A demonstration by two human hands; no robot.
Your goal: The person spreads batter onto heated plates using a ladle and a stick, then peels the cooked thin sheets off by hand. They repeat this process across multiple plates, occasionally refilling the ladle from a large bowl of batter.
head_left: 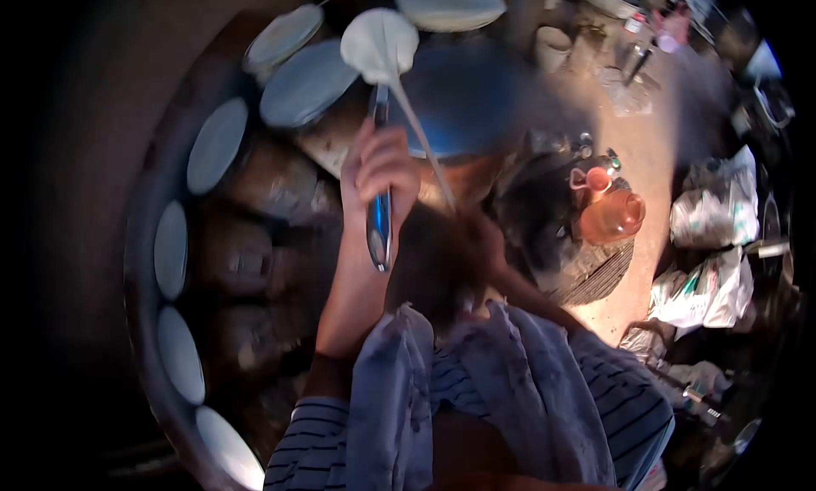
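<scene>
A pale round of dough (379,42) is carried at the far end of two long tools, a flat metal turner (379,210) and a thin stick (422,147), which cross just beneath it. The turner's shaft is clenched in the left hand (381,170), fist closed around it with the handle end hanging below the knuckles, apparently so that the reach is long and the hand is kept back from the dark pit below. The stick slants down to the right toward the right hand (476,236), which is blurred and shadowed, so its grip cannot be told. The round is held above the upper rim of a large curved oven wall (140,261), along whose left edge further flat rounds (217,144) are stuck in a row, seemingly pressed there to bake against the surface. A blue basin (463,96) lies just beyond the hands, and an orange jug (612,215) stands on the floor to the right.
</scene>
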